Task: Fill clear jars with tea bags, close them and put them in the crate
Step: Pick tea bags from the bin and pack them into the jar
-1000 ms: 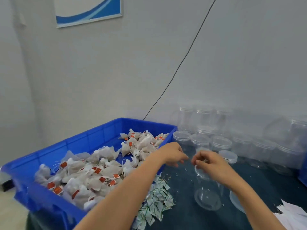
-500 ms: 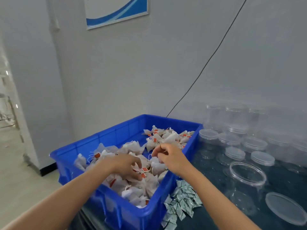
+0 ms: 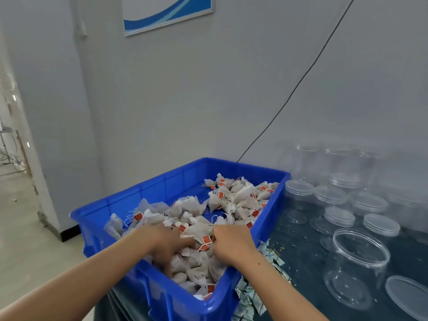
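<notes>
Nearest, two bare forearms reach forward into a blue crate (image 3: 162,295) that sits on the left part of a dark tabletop (image 3: 303,258). Both hands are buried in the heap of tea bags (image 3: 240,198) filling the crate: the left hand (image 3: 165,242) has its fingers curled down into the bags, its grip closed round a bunch of them, and the right hand (image 3: 231,242) is likewise curled, gripping bags with red tags just beside the left. Against the crate's right wall lies a scatter of small green-and-white sachets (image 3: 250,297). Further right an open clear jar (image 3: 357,267) stands upright and empty, with its loose lid (image 3: 407,297) lying flat just beside it at the lower right. Beyond them stand more clear jars with lids on (image 3: 298,195), grouped toward the grey wall. A black cable (image 3: 298,84) runs up the wall, and a blue-and-white poster (image 3: 166,12) hangs above.
</notes>
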